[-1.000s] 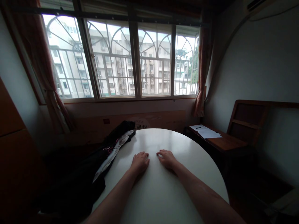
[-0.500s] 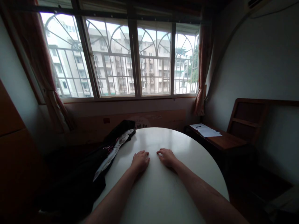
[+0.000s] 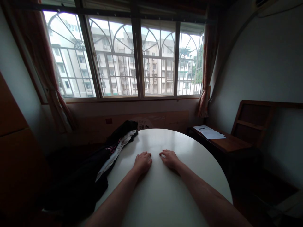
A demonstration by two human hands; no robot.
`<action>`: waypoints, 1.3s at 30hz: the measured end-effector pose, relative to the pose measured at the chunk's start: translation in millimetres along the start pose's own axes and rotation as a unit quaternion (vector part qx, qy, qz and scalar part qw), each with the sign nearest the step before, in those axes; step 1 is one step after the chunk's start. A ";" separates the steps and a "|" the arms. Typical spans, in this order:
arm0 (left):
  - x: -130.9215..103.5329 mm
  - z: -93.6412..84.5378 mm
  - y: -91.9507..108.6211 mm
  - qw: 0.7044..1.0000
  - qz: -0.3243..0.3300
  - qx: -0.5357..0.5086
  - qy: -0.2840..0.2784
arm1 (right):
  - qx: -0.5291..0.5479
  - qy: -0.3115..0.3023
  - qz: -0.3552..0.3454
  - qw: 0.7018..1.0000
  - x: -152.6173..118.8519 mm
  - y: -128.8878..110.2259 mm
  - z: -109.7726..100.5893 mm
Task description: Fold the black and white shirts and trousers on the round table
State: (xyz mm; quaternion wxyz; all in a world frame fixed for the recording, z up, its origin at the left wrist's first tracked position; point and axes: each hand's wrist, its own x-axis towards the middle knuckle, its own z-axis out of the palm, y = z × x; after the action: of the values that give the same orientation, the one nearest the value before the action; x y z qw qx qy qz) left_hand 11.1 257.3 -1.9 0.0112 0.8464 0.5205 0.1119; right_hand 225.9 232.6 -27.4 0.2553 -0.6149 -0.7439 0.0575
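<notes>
My left hand point(image 3: 143, 162) rests palm down on a round white table point(image 3: 163, 195), its fingers stretched forward and slightly curved. My right hand point(image 3: 169, 158) lies on the same tabletop a short gap to the right, fingers likewise extended. Neither hand holds anything. Nearest to my left hand is a dark garment point(image 3: 101, 164) with a white strip and pink marks, draped over the table's left edge and apart from the hand.
Beyond the table stands a brown printed panel point(image 3: 165, 119) below the barred window point(image 3: 156, 60). To the right, a low wooden bench point(image 3: 234, 142) bears white papers point(image 3: 210, 133) and a pen point(image 3: 202, 128). Curtains point(image 3: 55, 82) hang at the window's sides; a wooden cabinet point(image 3: 16, 157) is at left.
The view has shifted very slightly, so the room appears a little further right. Both hands stay in the same place on the table.
</notes>
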 end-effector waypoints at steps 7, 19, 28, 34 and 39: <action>0.1 2.4 -1.7 1.000 -0.002 0.000 -0.002 | 0.000 0.001 -0.003 1.000 0.4 0.4 0.7; 1.3 2.7 -2.7 1.000 0.003 0.002 0.000 | 0.005 -0.008 -0.001 1.000 0.8 1.5 1.6; 1.5 1.8 -2.6 1.000 0.003 0.001 0.000 | 0.004 -0.007 0.009 1.000 0.7 -1.9 -0.5; 0.1 0.6 -1.8 1.000 0.001 0.001 -0.002 | 0.005 -0.002 0.011 1.000 0.7 -2.9 -0.4; 0.7 -0.4 -0.8 1.000 0.000 0.000 -0.004 | 0.008 -0.002 0.008 1.000 0.1 -2.1 -0.9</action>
State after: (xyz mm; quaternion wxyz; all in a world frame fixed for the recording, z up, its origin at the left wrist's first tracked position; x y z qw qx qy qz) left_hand 10.7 258.3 -1.5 0.0136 0.8466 0.5208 0.1087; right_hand 224.5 232.0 -25.7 0.2584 -0.6185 -0.7390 0.0672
